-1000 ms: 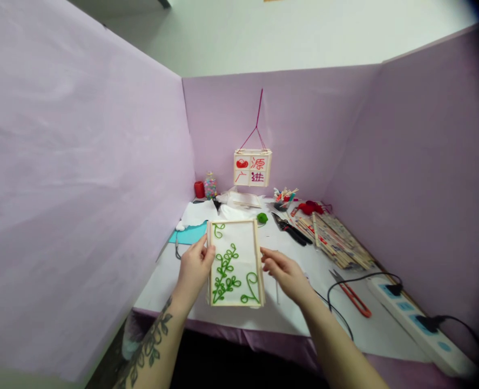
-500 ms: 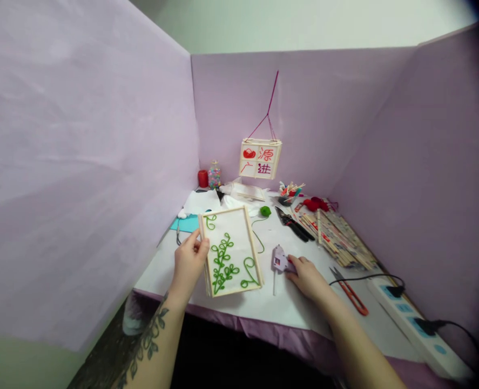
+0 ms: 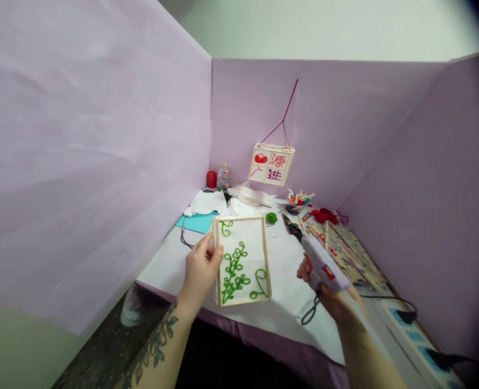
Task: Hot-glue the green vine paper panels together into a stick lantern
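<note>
My left hand is closed on the left edge of a wooden-framed panel, thumb in front. Green cord leaf and scroll shapes decorate its white face. To the right, my right hand grips a pale glue gun, raised above the table with its nozzle end pointing away from me. A dark cable loop hangs below the gun. Beyond the panel lies a green ball of yarn. Pruning shears are partly covered by the gun.
A small framed lantern hangs by a purple cord at the back wall. Wooden sticks lie at the right, near a power strip. Blue sheet, red candle-like cylinder and bead jar stand or lie back left.
My right hand has lifted the glue gun off the table and turned it away from me. The panel stays in my left hand, now slightly straighter. The whole view has shifted a little.
</note>
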A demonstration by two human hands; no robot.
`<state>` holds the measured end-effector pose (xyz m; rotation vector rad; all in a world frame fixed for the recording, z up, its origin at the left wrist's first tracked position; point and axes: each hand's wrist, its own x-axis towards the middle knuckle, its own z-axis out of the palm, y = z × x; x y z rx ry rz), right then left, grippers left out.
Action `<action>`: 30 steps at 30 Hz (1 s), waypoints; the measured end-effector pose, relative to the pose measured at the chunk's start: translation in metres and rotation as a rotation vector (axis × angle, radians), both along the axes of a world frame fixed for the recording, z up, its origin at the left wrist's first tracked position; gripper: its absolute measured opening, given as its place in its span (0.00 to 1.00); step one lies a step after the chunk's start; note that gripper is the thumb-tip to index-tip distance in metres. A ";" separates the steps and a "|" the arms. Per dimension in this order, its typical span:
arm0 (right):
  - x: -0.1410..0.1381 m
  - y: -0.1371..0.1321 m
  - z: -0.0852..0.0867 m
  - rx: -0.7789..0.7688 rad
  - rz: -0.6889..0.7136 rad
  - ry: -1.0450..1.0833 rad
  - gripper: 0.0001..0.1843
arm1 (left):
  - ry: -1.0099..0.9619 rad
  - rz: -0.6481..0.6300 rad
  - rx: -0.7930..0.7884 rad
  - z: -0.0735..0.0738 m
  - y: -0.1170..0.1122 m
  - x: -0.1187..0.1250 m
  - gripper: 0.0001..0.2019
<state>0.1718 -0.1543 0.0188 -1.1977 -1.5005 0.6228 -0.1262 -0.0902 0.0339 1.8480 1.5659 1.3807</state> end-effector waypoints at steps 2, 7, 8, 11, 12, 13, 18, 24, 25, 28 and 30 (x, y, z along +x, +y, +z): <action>-0.020 0.001 0.010 -0.016 0.106 0.132 0.36 | 0.017 0.006 0.024 0.001 -0.007 0.005 0.22; -0.066 0.002 0.034 -0.059 0.133 0.005 0.21 | 0.063 0.012 0.114 -0.002 -0.019 0.015 0.21; -0.074 0.002 0.038 -0.027 0.118 -0.056 0.20 | 0.073 0.008 0.135 -0.003 -0.021 0.016 0.21; -0.091 0.003 0.043 0.066 0.070 -0.157 0.20 | 0.105 0.001 0.172 -0.006 -0.025 0.019 0.21; -0.094 0.004 0.042 0.086 0.061 -0.175 0.19 | 0.111 0.002 0.183 -0.007 -0.026 0.019 0.21; -0.096 0.004 0.039 0.106 0.055 -0.195 0.18 | 0.114 0.004 0.197 -0.007 -0.027 0.019 0.20; -0.093 0.007 0.020 0.182 -0.034 -0.323 0.11 | 0.116 0.003 0.254 -0.011 -0.028 0.018 0.19; -0.093 0.011 0.012 0.234 -0.090 -0.414 0.11 | 0.104 -0.002 0.259 -0.015 -0.028 0.017 0.19; -0.094 0.011 0.011 0.241 -0.090 -0.423 0.11 | 0.105 -0.002 0.268 -0.015 -0.028 0.017 0.19; -0.096 0.013 0.011 0.244 -0.097 -0.443 0.12 | 0.116 0.001 0.304 -0.015 -0.029 0.018 0.19; -0.097 0.014 0.010 0.238 -0.109 -0.453 0.12 | 0.124 0.002 0.304 -0.015 -0.029 0.018 0.19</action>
